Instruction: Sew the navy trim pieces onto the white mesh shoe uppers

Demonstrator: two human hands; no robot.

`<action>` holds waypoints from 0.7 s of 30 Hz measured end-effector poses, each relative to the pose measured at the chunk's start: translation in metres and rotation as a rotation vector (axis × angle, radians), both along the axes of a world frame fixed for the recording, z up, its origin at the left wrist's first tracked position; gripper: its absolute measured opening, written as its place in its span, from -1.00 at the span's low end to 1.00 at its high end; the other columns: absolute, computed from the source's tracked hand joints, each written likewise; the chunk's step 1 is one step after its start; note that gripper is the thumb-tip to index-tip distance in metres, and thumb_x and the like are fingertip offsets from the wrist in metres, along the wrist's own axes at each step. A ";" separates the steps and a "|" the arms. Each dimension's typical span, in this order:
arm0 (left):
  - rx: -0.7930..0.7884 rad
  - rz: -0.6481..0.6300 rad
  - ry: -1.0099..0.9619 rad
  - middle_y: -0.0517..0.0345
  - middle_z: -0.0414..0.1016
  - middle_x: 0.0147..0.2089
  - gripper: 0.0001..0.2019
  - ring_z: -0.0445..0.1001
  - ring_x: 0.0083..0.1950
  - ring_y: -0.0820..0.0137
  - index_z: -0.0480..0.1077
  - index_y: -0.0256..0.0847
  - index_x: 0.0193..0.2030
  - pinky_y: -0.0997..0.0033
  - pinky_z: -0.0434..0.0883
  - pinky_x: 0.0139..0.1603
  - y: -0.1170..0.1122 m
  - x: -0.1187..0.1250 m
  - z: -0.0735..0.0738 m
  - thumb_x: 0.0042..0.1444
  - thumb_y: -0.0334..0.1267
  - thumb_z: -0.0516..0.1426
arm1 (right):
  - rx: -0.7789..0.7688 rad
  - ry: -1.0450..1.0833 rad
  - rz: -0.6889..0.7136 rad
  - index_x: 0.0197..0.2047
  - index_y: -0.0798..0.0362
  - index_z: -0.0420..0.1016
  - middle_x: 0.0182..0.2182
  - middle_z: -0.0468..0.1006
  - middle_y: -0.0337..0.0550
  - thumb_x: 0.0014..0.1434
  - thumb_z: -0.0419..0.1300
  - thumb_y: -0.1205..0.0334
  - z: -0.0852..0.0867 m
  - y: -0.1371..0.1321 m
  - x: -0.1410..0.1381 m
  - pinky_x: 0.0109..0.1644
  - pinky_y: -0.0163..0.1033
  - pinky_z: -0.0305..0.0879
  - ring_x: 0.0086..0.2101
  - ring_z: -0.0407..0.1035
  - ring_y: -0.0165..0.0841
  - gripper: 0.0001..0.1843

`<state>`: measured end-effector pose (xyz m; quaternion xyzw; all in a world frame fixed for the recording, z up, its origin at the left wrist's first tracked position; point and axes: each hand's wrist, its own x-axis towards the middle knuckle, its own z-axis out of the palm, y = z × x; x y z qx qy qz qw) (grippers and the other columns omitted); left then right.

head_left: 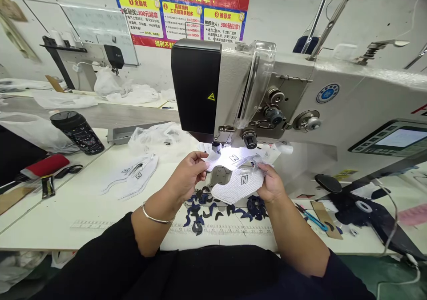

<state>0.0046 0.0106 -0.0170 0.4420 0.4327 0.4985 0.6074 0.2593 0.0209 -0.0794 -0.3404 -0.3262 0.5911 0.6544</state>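
A white mesh shoe upper [238, 182] with a black N reaches the sewing machine's needle [216, 148] at its 11 o'clock. The left hand [187, 178] and right hand [271, 184] each pinch an edge, fingers part-closed. Black trimmings [200, 213] lie at 6 o'clock on the white table [76, 211]; a second upper [133, 178] lies at 9 o'clock.

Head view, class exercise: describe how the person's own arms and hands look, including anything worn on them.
The left hand and right hand are bare, without gloves. Black sleeves end near the elbows, leaving the forearms bare. A thin silver bangle circles the left wrist.
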 end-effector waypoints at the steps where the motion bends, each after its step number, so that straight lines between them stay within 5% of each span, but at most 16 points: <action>1: 0.001 0.002 -0.003 0.28 0.32 -0.35 -0.69 0.26 -0.48 0.61 0.37 -0.19 -0.06 0.54 0.27 -0.44 0.001 0.000 0.000 0.04 -0.36 0.26 | 0.006 0.005 0.008 -0.14 -0.07 0.54 -0.15 0.67 -0.23 0.01 0.31 0.15 -0.003 0.002 0.000 0.23 0.08 0.37 0.01 0.51 -0.13 -0.71; 9: 0.097 -0.012 0.013 0.25 0.37 -0.39 -0.75 0.30 -0.45 0.52 0.40 -0.12 -0.08 0.49 0.30 -0.40 0.009 -0.017 -0.020 0.10 -0.21 0.25 | -0.014 0.005 -0.031 -0.11 -0.08 0.53 -0.09 0.65 -0.22 0.05 0.27 0.11 -0.021 0.006 0.006 0.28 0.07 0.31 0.09 0.45 -0.15 -0.71; 12: 0.142 0.040 0.343 0.22 0.39 -0.40 -0.81 0.33 -0.42 0.46 0.45 -0.12 -0.18 0.42 0.31 -0.38 0.012 -0.032 -0.046 0.12 -0.11 0.22 | 0.010 -0.011 -0.116 -0.17 -0.09 0.53 -0.13 0.65 -0.23 0.12 0.22 0.04 -0.027 0.009 0.014 0.25 0.01 0.33 0.10 0.44 -0.20 -0.77; 16: 0.227 -0.062 0.963 0.11 0.45 -0.35 -0.83 0.42 -0.33 0.31 0.52 -0.14 -0.25 0.30 0.34 -0.31 0.018 -0.040 -0.084 0.09 -0.13 0.19 | 0.008 -0.013 -0.252 -0.35 -0.08 0.48 -0.32 0.62 -0.24 0.16 0.20 -0.03 -0.038 0.017 0.023 0.12 -0.02 0.42 -0.07 0.52 -0.20 -0.78; 21: 0.344 -0.079 1.114 0.02 0.48 -0.21 -0.83 0.43 -0.12 0.16 0.56 -0.13 -0.24 0.14 0.33 -0.06 0.025 -0.026 -0.106 0.02 -0.18 0.25 | 0.014 0.007 -0.263 -0.38 -0.06 0.47 -0.39 0.59 -0.29 0.15 0.25 -0.04 -0.046 0.022 0.023 0.04 -0.11 0.45 -0.22 0.53 -0.29 -0.76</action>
